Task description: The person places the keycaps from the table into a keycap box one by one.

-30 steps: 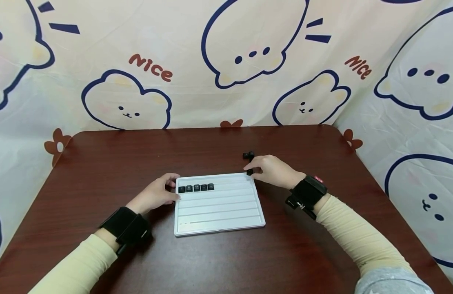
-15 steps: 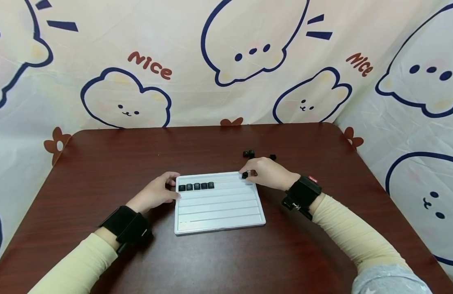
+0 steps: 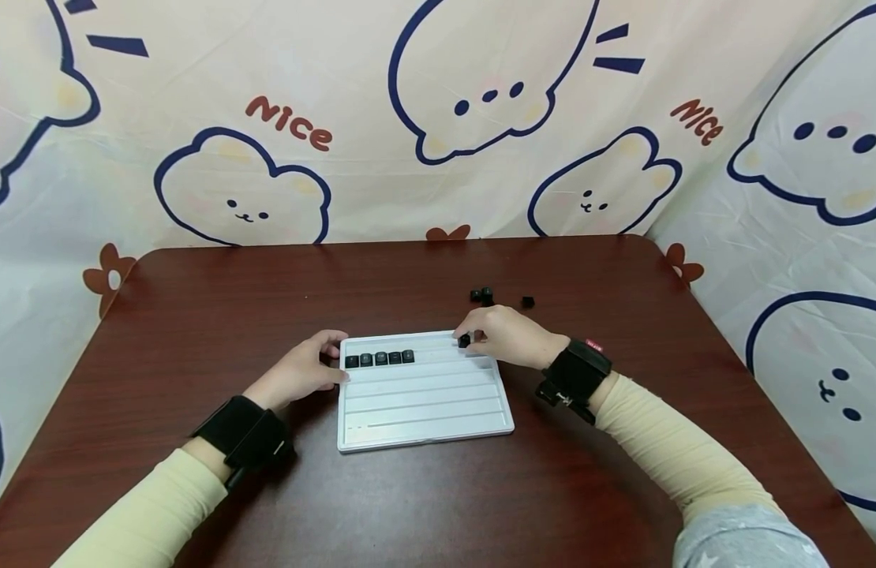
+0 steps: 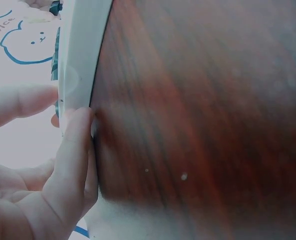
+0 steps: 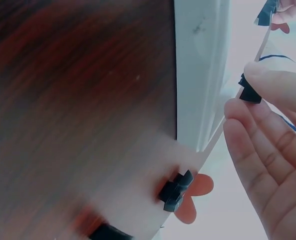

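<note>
A white ridged tray (image 3: 427, 398) lies on the brown table. Several black keycaps (image 3: 381, 359) stand in a row along its upper ledge, at the left. My left hand (image 3: 299, 369) holds the tray's left edge near the far corner, thumb and fingers at the rim. My right hand (image 3: 509, 335) pinches one black keycap (image 3: 464, 341) between thumb and fingertips, over the tray's far right part. In the right wrist view that keycap (image 5: 250, 92) shows between the thumb and fingers. A gap separates it from the row.
Behind my right hand, a small cluster of black keycaps (image 3: 484, 295) lies on the table (image 3: 267, 300), with a single keycap (image 3: 527, 301) to their right. A patterned cloth (image 3: 381, 197) hangs beyond the table's far edge.
My right hand has moved left over the tray with the pinched keycap, uncovering the single keycap behind it. My left hand has stayed at the tray's edge.
</note>
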The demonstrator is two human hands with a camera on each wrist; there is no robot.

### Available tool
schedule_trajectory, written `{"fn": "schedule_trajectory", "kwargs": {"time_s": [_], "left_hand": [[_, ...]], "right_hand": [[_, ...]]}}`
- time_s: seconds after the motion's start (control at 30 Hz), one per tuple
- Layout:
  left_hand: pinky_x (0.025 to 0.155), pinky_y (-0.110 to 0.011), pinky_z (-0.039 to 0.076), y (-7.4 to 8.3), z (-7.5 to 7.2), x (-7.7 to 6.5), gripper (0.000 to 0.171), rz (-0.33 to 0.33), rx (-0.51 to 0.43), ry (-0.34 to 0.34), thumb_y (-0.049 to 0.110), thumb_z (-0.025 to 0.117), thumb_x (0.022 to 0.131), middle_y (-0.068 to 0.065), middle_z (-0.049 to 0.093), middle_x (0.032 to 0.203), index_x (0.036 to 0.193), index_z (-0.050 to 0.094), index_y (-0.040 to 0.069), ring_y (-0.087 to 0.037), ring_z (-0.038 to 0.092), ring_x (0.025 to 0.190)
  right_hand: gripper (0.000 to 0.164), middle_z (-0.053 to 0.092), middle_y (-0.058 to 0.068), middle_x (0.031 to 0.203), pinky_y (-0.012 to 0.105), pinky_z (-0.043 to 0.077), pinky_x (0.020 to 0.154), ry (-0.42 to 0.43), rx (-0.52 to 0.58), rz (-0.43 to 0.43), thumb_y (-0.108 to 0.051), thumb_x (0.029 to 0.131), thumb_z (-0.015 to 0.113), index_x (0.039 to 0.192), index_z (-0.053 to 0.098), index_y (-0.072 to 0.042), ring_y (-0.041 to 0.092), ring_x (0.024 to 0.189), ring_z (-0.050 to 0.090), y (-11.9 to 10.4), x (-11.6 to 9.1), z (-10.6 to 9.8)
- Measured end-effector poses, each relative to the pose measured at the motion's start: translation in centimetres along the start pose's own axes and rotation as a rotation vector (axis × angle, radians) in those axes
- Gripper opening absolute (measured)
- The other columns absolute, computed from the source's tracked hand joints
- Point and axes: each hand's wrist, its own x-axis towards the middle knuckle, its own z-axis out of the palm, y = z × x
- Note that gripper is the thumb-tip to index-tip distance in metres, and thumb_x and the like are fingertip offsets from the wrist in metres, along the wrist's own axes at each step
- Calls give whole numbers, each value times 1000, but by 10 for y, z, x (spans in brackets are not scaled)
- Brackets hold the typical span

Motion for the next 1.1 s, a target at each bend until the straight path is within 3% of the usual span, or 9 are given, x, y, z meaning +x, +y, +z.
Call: {"fn": "schedule_trajectory", "kwargs": {"time_s": [1.1], "left_hand": [[76,-33,56,-2,-1,0,63,4,13,11,-1,73,89,-22,49,122,146,45,-4,-31,54,103]], "right_hand": [[24,73,6,110,24,52,76,-17,12,-98,-6,88,81,111,78,-5,10,84,61,-17,20,13]]}}
